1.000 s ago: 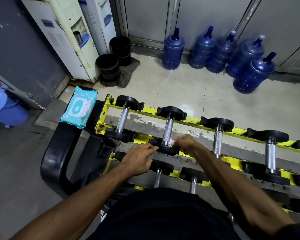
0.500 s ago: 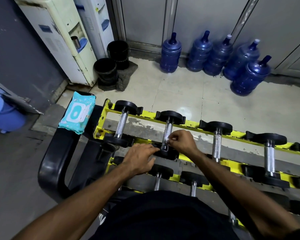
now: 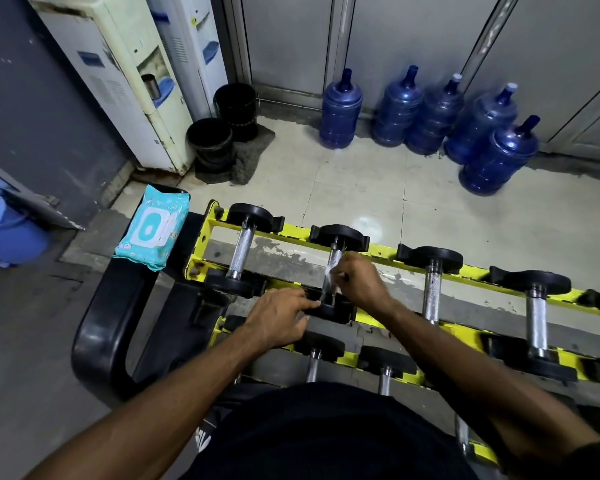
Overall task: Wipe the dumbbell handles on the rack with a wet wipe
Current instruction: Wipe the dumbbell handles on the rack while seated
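The water dispensers (image 3: 125, 84) stand at eleven o'clock from me. A row of blue water bottles (image 3: 340, 112) lines the wall from twelve round to two, and two black buckets (image 3: 219, 140) sit between them.

The yellow rack (image 3: 201, 237) runs across in front of me from ten o'clock down towards four, with dumbbells lying crosswise on its tiers. A pack of wipes (image 3: 153, 228) rests on the black pad just beside the rack's left end, at ten o'clock.

I am working on the second dumbbell (image 3: 340, 235) from the left on the top tier, at twelve o'clock. My hands are close together on it but not touching each other. My left hand (image 3: 278, 320) lies with its fingers fairly straight on the near black head, steadying it. My right hand (image 3: 364, 282) is curled round the handle (image 3: 334, 259), pressing the wet wipe (image 3: 327, 270) against the metal. Only a small white corner of the wipe shows at my fingertips.

I judge I am partway through wiping this handle, early in the job. The third dumbbell (image 3: 432, 289) at one o'clock, the one beyond it, and the lower tier all look still to be done.

Next I should run the wipe along the rest of the handle and turn it to reach the underside. Then I need to move both hands one place to the right, keeping the wipe folded in my grip.
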A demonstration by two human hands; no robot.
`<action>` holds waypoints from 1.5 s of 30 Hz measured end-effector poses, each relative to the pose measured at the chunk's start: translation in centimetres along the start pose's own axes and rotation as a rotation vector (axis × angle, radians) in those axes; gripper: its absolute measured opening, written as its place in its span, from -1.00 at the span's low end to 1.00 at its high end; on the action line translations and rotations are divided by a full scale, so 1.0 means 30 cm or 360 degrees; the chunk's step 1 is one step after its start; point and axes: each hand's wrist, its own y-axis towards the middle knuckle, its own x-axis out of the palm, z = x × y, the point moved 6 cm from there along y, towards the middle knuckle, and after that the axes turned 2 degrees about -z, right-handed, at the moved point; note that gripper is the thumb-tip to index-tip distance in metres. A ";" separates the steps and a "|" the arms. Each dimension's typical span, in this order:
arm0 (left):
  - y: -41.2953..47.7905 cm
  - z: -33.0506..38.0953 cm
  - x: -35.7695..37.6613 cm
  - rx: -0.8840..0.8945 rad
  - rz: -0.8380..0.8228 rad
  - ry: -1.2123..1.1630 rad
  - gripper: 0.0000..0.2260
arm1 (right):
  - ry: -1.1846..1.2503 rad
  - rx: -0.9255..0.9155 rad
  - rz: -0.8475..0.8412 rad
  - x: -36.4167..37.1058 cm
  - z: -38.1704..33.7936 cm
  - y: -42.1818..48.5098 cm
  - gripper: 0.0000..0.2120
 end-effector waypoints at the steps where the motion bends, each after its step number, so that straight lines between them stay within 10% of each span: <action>1: -0.002 -0.001 0.000 -0.0002 -0.0012 0.0002 -0.60 | 0.0020 0.0119 0.0106 -0.006 0.014 0.010 -0.88; 8: -0.018 0.006 -0.009 0.0009 -0.0024 0.0028 -0.58 | -0.0394 -0.0419 -0.0594 0.072 -0.073 -0.013 -0.83; 14: -0.026 0.013 -0.019 0.0000 0.0005 -0.0010 -0.56 | -0.0648 -0.0008 -0.0120 -0.005 -0.066 0.078 -0.81; 18: -0.025 0.017 -0.022 0.0006 0.0007 0.0015 -0.57 | -0.0939 -0.0357 -0.0769 0.077 -0.152 0.050 -0.82; 24: -0.024 0.015 -0.017 -0.0009 0.0015 0.0008 -0.57 | -0.0935 -0.0226 -0.0297 -0.002 -0.130 0.137 -0.90; 30: -0.018 0.012 -0.025 0.0005 0.0061 -0.0054 -0.60 | -0.0473 -0.0306 -0.0549 0.074 -0.106 -0.001 -0.87; 35: -0.010 0.014 -0.024 0.0033 0.0072 -0.0066 -0.61 | 0.0535 0.0591 0.0394 -0.028 0.047 -0.008 -0.92; 41: -0.004 -0.001 -0.012 0.0021 0.0066 -0.0094 -0.62 | 0.1107 0.1063 0.0020 0.064 0.098 -0.110 -0.88; 45: 0.002 0.000 -0.009 0.0019 0.0058 -0.0097 -0.63 | 0.1446 0.1251 0.0298 0.056 0.125 -0.065 -0.86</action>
